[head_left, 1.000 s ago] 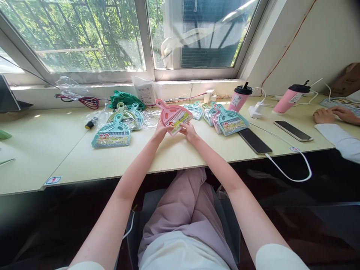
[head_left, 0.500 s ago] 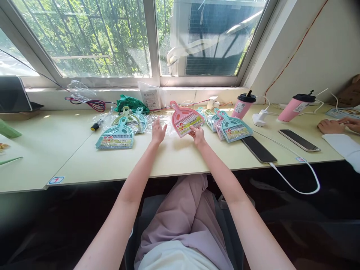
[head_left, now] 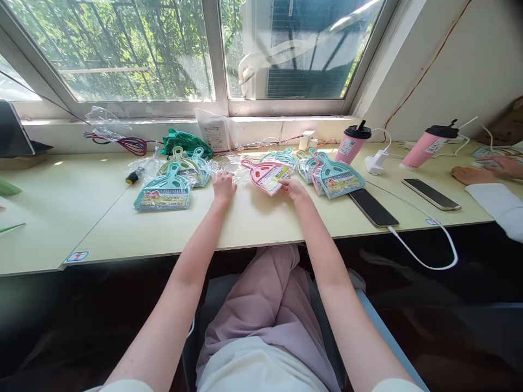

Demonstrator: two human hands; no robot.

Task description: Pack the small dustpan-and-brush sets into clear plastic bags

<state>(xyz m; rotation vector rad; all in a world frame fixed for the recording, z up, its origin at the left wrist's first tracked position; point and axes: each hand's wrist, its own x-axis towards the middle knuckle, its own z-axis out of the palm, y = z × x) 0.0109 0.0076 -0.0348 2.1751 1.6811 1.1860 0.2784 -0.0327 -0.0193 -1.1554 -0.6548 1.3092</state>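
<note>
My right hand [head_left: 295, 190] pinches the lower right edge of a pink dustpan and brush set [head_left: 265, 175], tilted low over the table, its handle pointing up and left. My left hand [head_left: 224, 188] is down at a crumpled clear plastic bag [head_left: 230, 162], fingers curled onto the film; their tips are partly hidden. Left of it lie wrapped dustpan sets: a teal one [head_left: 162, 191] in front, a green one [head_left: 180, 165] behind. To the right, another wrapped teal set [head_left: 339, 177] overlaps more sets. One more teal set [head_left: 281, 157] lies behind the pink one.
Two phones [head_left: 373, 208] [head_left: 431, 194] and pink cups [head_left: 350, 146] [head_left: 427, 147] stand to the right, with a white charger [head_left: 376, 162] and cable. Another person's hand [head_left: 474, 175] rests at far right. A green bag [head_left: 186, 142] and cables [head_left: 126, 142] lie by the window sill.
My left hand has lowered from open, spread fingers onto the plastic bag. The pink dustpan set has tipped flatter and lower in my right hand, uncovering a teal set behind it.
</note>
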